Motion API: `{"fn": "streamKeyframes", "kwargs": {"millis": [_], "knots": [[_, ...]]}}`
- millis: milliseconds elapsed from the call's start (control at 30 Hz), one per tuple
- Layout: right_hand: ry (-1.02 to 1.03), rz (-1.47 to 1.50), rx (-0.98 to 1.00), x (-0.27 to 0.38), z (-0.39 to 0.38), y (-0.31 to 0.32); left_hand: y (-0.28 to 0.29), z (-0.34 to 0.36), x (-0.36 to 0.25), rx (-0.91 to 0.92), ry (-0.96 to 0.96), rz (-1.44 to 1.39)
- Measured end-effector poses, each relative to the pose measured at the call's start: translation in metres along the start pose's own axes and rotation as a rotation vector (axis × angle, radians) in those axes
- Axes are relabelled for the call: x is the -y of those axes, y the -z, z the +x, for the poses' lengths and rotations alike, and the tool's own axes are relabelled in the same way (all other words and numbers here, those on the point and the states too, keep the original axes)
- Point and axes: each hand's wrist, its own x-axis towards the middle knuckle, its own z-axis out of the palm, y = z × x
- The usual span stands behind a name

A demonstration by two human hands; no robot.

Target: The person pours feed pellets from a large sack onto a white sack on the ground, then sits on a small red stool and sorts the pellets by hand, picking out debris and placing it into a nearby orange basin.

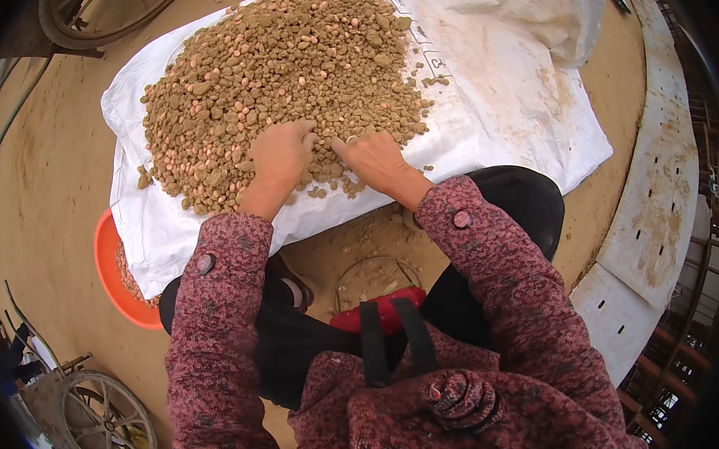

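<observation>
A broad heap of brown soil clods [314,52] mixed with pink, peanut-like kernels [240,108] lies on a white woven sack [462,138]. Both of my hands work at the heap's near edge, a short gap apart. My left hand [281,156] is closed, its fingers curled down into the clods. Facing it, my right hand [376,161] has a ring on one finger and is also curled, with its fingertips at the clods. What either hand pinches is hidden beneath the fingers.
An orange basin [111,271] with pink kernels stands at the left, partly under the sack. Wheeled carts show at the upper left and lower left, one with a spoked wheel [107,424]. Pale slabs [647,229] run along the right. My knees flank the sack's near edge.
</observation>
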Motion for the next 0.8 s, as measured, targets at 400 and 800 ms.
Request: {"fn": "streamKeyframes", "kwargs": {"millis": [400, 800], "knots": [[-0.751, 1.531, -0.088, -0.055, 0.016, 0.029, -0.025, 0.033, -0.007, 0.073, -0.02, 0.074], [-0.181, 0.134, -0.069, -0.04, 0.025, 0.006, -0.003, 0.042, 0.035, 0.364, 0.287, -1.653]]}}
